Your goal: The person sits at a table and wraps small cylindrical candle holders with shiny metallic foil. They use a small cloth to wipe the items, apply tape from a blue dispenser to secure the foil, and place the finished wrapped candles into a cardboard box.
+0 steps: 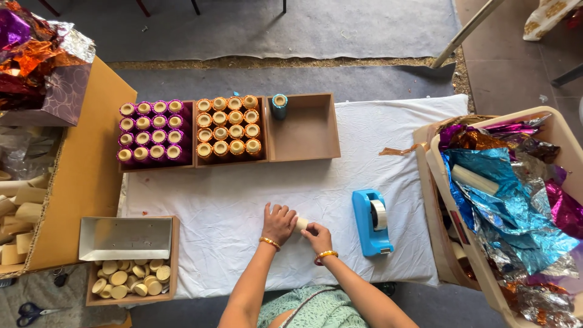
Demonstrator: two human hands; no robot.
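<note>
Left hand: the left hand [279,223] rests knuckles-up on the white cloth [231,200], fingers curled over one end of a short cream cardboard tube [302,223].
Right hand: the right hand [317,237] pinches the tube's other end between thumb and fingertips; an orange bangle sits on each wrist.
Tube position: lying on its side on the cloth, between the two hands, near the front edge and left of the blue tape dispenser [372,222].
Tape dispenser: stands on the cloth just beside the right hand, a white roll mounted in it.
Back row: three shallow brown wooden trays touch side by side. The left tray [156,167] holds upright tubes wrapped in purple foil; the middle tray [231,163] holds tubes wrapped in orange foil; the right tray [306,127] holds a single blue-wrapped tube [279,105] upright in its far-left corner.
Front left: a small wooden box of round cream caps [130,280], partly covered by a grey metal tray [124,238].
Right side: a beige plastic crate [549,124] filled with crumpled blue, purple and silver foil sheets [516,200].
Floor, lower left: black-handled scissors [30,312].
</note>
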